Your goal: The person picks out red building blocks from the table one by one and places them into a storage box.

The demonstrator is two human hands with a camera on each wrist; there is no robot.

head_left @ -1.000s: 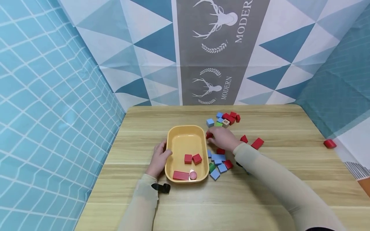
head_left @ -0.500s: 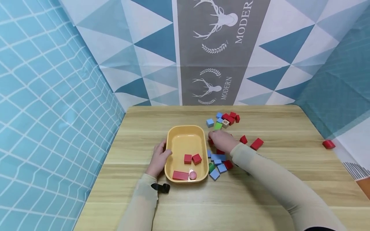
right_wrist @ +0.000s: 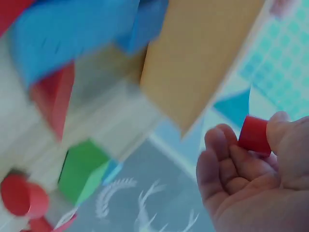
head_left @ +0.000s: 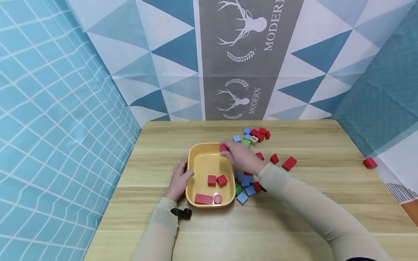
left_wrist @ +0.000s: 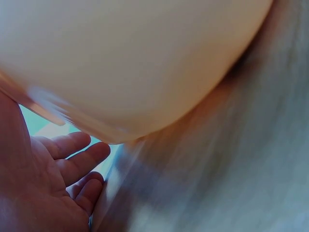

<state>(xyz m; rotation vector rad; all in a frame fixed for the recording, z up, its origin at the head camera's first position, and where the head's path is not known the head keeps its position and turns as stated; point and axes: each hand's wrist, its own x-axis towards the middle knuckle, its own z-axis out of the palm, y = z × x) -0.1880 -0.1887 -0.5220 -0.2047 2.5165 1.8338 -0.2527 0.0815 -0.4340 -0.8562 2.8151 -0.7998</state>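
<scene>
A yellow plastic tray (head_left: 204, 159) sits on the table. My left hand (head_left: 179, 180) holds its left side, thumb over the rim and fingers along the outer wall; in the left wrist view the fingers (left_wrist: 84, 162) lie close under that wall. My right hand (head_left: 243, 156) pinches a small red block (right_wrist: 255, 135) between thumb and fingers, over the tray's far right corner. Inside the tray are two red cubes (head_left: 212, 181), a long red block (head_left: 204, 199) and a round pinkish-red piece (head_left: 217, 198).
Right of the tray lie several blue blocks (head_left: 246, 179) and a green block (head_left: 238, 190). Farther back is a mixed cluster with a lettered wooden cube (head_left: 254, 140) and a light green block (head_left: 246, 143). A red block (head_left: 289, 163) lies farther right, another red piece (head_left: 370, 163) near the table's right edge.
My right hand has picked up a red block from beside the tray and moved left with it over the tray's far right corner. My left hand and the tray have stayed put.
</scene>
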